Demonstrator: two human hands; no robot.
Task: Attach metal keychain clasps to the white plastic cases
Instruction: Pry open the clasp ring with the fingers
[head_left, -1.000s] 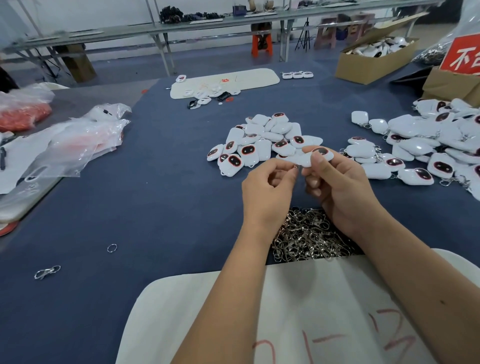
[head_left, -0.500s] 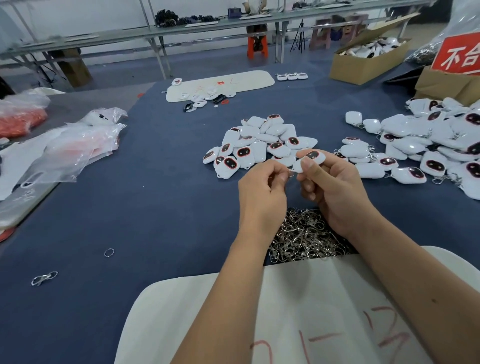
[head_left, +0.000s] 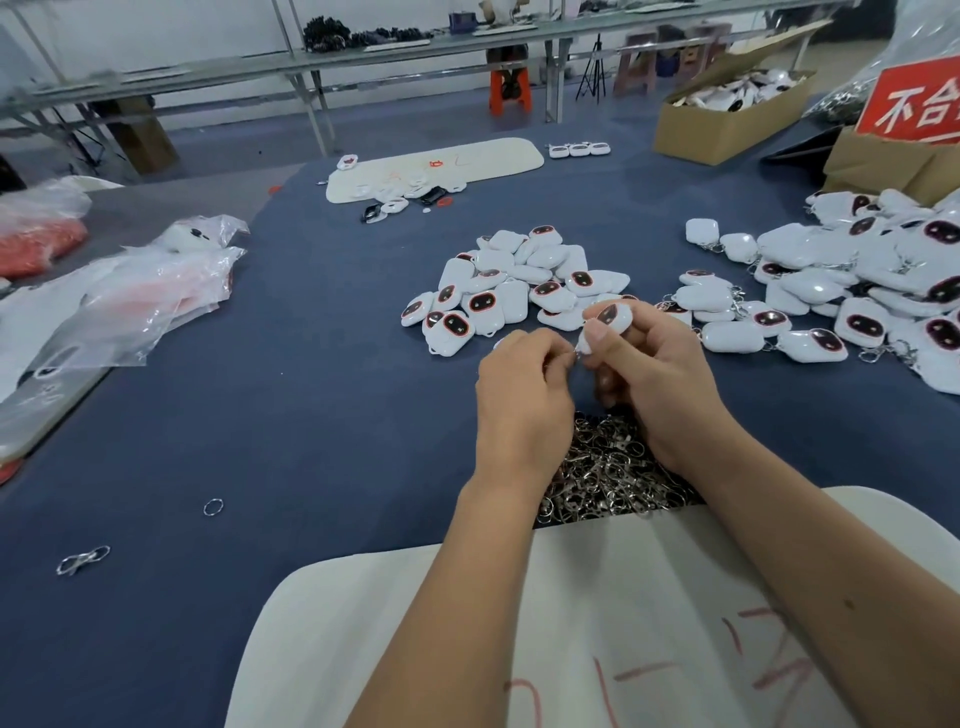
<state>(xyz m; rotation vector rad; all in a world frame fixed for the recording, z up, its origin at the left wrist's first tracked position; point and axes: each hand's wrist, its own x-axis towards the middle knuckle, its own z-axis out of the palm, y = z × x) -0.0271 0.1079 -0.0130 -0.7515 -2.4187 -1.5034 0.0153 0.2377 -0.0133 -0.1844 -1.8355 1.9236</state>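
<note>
My right hand (head_left: 657, 379) grips a white plastic case (head_left: 608, 322) with a dark oval face, thumb on its near end. My left hand (head_left: 522, 395) has its fingers curled and pinched against that end of the case; a glint of metal clasp (head_left: 575, 352) shows between the two hands, mostly hidden. A heap of silver keychain clasps (head_left: 605, 470) lies on the blue table right under my wrists. Beyond my hands sits a pile of white cases (head_left: 511, 288) without clasps. To the right spreads a larger pile of cases with clasps (head_left: 852, 280).
A white board (head_left: 519, 623) with red marks lies under my forearms. A loose ring (head_left: 213, 506) and a stray clasp (head_left: 83, 561) lie at the left. Clear plastic bags (head_left: 130, 301) are at the left edge. A cardboard box (head_left: 727, 114) and a white tray (head_left: 436, 166) stand at the back.
Both hands have stayed together over the clasp heap. The case in my right hand has tipped so that its face points more toward me, and my left fingers have closed tighter against its end.
</note>
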